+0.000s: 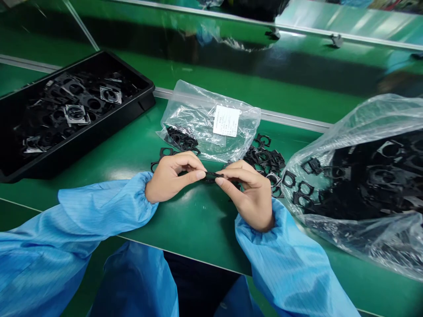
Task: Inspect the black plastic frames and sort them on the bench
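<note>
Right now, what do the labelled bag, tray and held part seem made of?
Labelled bag: glossy clear plastic film, from its creases and glare.
Tray: black, probably moulded plastic, satin, given its rounded corners and sheen.
Held part: black, possibly plastic; finish unclear, mostly hidden.

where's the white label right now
In the head view, the white label sits just right of centre on the smaller clear bag, beyond the right hand, between the black bin and the larger bag.
</note>
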The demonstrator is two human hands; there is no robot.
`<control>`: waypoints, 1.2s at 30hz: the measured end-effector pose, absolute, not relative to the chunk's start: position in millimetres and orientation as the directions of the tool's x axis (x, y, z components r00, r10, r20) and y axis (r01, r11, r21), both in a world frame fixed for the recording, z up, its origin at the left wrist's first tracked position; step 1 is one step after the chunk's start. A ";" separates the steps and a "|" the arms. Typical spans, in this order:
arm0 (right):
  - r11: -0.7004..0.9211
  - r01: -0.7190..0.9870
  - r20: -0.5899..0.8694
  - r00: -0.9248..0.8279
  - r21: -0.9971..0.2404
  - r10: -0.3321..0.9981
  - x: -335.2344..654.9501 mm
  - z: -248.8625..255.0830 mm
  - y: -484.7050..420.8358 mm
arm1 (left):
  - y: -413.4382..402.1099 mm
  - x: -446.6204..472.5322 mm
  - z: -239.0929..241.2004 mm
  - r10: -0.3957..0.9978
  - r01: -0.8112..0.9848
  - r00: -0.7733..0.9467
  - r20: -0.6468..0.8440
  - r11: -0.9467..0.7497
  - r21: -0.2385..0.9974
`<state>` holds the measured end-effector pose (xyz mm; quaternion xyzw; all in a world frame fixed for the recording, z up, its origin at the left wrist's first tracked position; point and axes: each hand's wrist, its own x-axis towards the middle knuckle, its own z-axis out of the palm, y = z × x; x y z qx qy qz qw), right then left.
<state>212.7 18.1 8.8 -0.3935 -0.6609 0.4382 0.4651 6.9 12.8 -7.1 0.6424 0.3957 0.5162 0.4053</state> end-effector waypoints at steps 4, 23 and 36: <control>0.105 -0.007 0.105 -0.212 -0.994 0.972 210.2 3.7 18.3 | 13.5 8.6 -10.3 0.955 0.069 0.137 0.263 -0.274 0.959; 0.120 0.103 0.092 -0.245 -0.987 0.965 207.3 0.9 14.8 | 11.2 10.4 -13.0 0.983 0.175 0.100 0.152 -0.168 0.970; -0.017 -0.003 -0.015 -0.383 -1.000 0.923 208.6 9.7 18.5 | 12.3 7.9 -6.7 0.958 0.070 0.252 0.140 -0.162 0.984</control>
